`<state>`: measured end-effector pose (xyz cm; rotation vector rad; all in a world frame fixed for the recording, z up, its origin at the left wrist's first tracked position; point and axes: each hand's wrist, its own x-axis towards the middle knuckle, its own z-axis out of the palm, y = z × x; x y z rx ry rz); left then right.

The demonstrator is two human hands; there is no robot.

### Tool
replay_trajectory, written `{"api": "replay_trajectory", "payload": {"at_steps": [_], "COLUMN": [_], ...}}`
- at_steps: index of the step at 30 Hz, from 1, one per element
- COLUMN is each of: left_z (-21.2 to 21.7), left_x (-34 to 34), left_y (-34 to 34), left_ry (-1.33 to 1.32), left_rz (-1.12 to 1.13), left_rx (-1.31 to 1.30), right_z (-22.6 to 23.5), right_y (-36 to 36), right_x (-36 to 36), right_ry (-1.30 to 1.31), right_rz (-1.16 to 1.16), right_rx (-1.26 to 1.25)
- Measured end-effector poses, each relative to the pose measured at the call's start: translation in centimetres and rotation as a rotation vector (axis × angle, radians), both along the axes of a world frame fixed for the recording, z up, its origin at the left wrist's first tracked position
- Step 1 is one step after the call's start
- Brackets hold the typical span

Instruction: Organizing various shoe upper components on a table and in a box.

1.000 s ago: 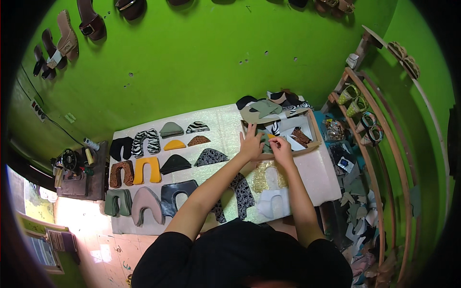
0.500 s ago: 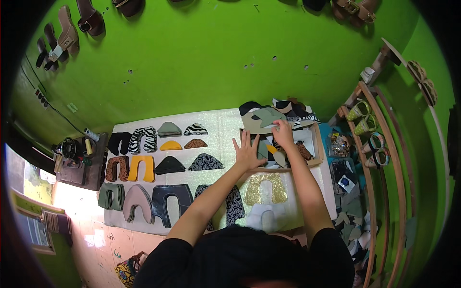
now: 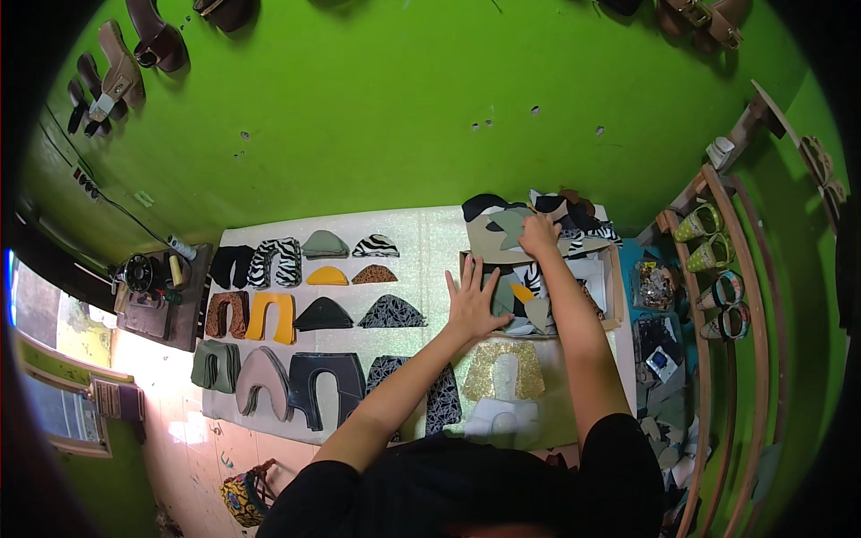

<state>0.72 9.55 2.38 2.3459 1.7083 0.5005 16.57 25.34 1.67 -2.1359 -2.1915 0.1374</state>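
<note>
A shallow cardboard box point(image 3: 613, 291) on the table holds cut scraps of sheet material in green, yellow, zebra and brown print. My left hand point(image 3: 473, 303) lies with fingers spread at the box's left side, beside a dark green scrap point(image 3: 500, 301). Beyond the box, my right hand point(image 3: 540, 237) is closed, its fingers down among a heap of scraps. Grey-green pieces point(image 3: 509, 224) lie against those fingers, on top of a beige piece point(image 3: 485, 242). What the fingertips pinch is hidden.
Left of the box, stacked U-shaped and half-round pieces point(image 3: 271, 318) stand in rows. Glittery gold pieces point(image 3: 504, 369) and white pieces point(image 3: 500, 420) lie nearer me. A wooden rack point(image 3: 715, 202) with sandals rises at right; a sewing machine point(image 3: 133, 278) stands far left.
My right hand has moved farther away from me, from the box's far edge onto the scrap heap. My left hand stays spread at the box's left side. The view has shifted slightly.
</note>
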Motion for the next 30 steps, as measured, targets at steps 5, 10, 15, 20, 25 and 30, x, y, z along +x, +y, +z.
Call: {"api": "replay_trajectory", "payload": {"at_steps": [5, 10, 15, 20, 25, 30], "left_z": [-0.1, 0.1, -0.1, -0.4, -0.4, -0.3], "left_x": [-0.5, 0.4, -0.1, 0.0, -0.2, -0.1], "left_y": [0.2, 0.3, 0.2, 0.2, 0.2, 0.2], "left_ry": [-0.026, -0.059, -0.054, -0.037, -0.052, -0.050], "left_rz": [0.009, -0.012, 0.002, -0.005, -0.001, -0.010], "left_rx": [-0.004, 0.014, -0.003, 0.031, 0.043, 0.036], "right_z": [0.4, -1.4, -1.7, -1.9, -1.9, -3.2], "right_y": [0.9, 2.4, 1.3, 0.9, 1.5, 1.6], "right_x": [0.0, 1.7, -1.4, -2.9, -2.9, -2.2], "right_ry": [0.163, 0.724, 0.348, 0.238, 0.152, 0.086], "right_rz": [-0.011, -0.011, -0.186, -0.200, -0.145, -0.073], "right_rx": [0.023, 0.188, 0.143, 0.226, 0.229, 0.368]}}
